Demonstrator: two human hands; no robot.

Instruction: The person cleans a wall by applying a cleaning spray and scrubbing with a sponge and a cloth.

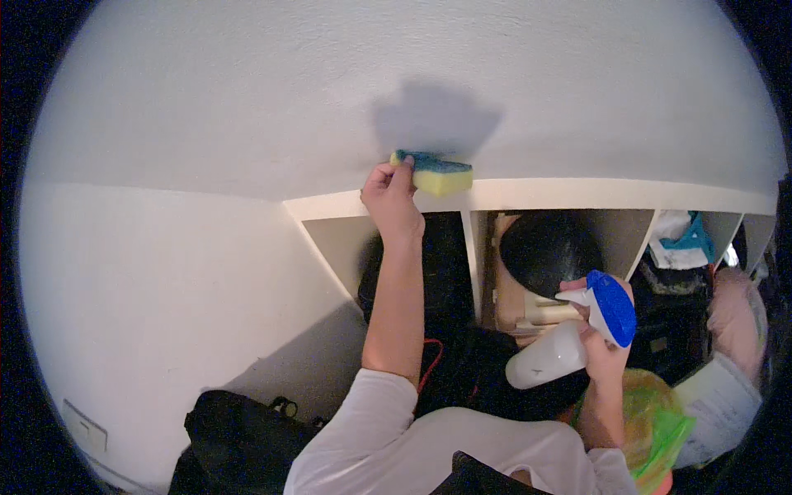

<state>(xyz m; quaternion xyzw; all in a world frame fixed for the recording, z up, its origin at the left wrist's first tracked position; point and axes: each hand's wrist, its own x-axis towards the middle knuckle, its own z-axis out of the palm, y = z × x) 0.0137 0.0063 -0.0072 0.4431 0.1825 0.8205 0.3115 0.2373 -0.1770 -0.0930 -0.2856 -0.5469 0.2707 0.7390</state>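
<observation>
My left hand (391, 198) reaches up with the arm stretched out and pinches a yellow sponge (445, 181) by its left end. The sponge has a dark green scouring side and sits just above the front edge of a white shelf unit (544, 195). Its shadow falls on the pale surface beyond. Lower down on the right, my right hand (608, 356) is wrapped round the neck of a spray bottle (546, 356). This bottle has a translucent white body, tilted to the left, and a blue and white trigger head.
Open compartments hold a black rounded object (551, 252), dark items, and white and teal cloths (685, 241). A black bag-like thing (239, 441) stands at lower left by the white wall (148, 297). A green and yellow plastic bag (652, 421) lies at lower right.
</observation>
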